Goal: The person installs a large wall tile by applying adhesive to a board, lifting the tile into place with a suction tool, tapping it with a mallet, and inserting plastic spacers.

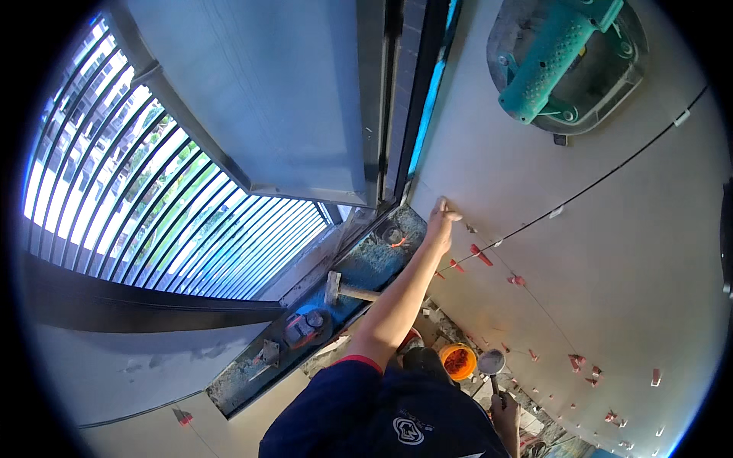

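Your left hand (441, 221) reaches far forward along an outstretched arm, fingers (450, 216) bent and pressed flat against the corner of the large pale grey floor tile (611, 252), right where it meets the dark window frame. It holds nothing; the fingers only touch the tile's edge.

Your right hand (504, 412) sits low near your body, fingers closed around the handle of a round-headed rubber mallet (491, 362), head up. Just beside the mallet stands a small orange plastic bucket (458, 360).

Small red plastic tile-levelling clips (481, 254) sit along the joints between tiles, several near your left hand and more scattered toward the lower right.

A steel-headed hammer with a wooden handle (345, 288) lies on the rough, untiled strip of bluish mortar bed (366, 263) by the window. Further along that strip rests a round orange-and-grey tool (303, 327), too small to identify.

A teal tile vibrator with a clear round suction base (561, 61) rests on the tile, well apart from both hands.

Barred window grille (153, 206) lies to your left.
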A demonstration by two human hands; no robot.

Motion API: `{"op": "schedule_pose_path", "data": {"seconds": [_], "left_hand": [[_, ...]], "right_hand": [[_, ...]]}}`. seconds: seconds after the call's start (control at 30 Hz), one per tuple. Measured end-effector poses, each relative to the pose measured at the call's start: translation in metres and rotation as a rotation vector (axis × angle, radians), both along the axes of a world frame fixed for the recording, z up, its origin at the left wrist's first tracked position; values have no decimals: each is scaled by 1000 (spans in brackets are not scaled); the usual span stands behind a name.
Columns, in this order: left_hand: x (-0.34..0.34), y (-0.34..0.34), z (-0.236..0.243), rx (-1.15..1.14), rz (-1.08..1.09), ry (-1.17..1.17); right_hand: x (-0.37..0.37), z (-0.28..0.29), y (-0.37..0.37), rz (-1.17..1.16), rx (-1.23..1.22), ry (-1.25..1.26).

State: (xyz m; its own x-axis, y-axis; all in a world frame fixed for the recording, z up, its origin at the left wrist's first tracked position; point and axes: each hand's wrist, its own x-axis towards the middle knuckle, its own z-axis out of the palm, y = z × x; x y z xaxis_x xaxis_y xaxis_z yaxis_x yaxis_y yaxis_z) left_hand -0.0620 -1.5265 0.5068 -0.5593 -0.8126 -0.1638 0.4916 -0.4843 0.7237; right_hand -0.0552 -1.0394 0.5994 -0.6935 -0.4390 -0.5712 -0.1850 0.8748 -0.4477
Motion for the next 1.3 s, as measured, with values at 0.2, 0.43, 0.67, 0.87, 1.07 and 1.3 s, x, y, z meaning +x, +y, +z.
{"op": "schedule_pose_path", "data": {"seconds": [0.2,0.43,0.67,0.87,1.07,1.3], "left_hand": [[-3,6,10,-42,-76,-45],[-25,5,-45,-152,120,37],[-5,23,17,-508,126,-600],[-3,24,28,-515,121,-628],[-3,16,19,-589,52,-698],[-4,19,15,-616,119,-741]], "right_hand": [[-16,7,-64,158,-17,58],[-30,100,-253,887,-501,497],[-38,152,-378,921,-508,617],[-47,134,-393,986,-440,696],[-40,127,-406,1014,-455,656],[-38,124,-418,1047,-238,727]]}}
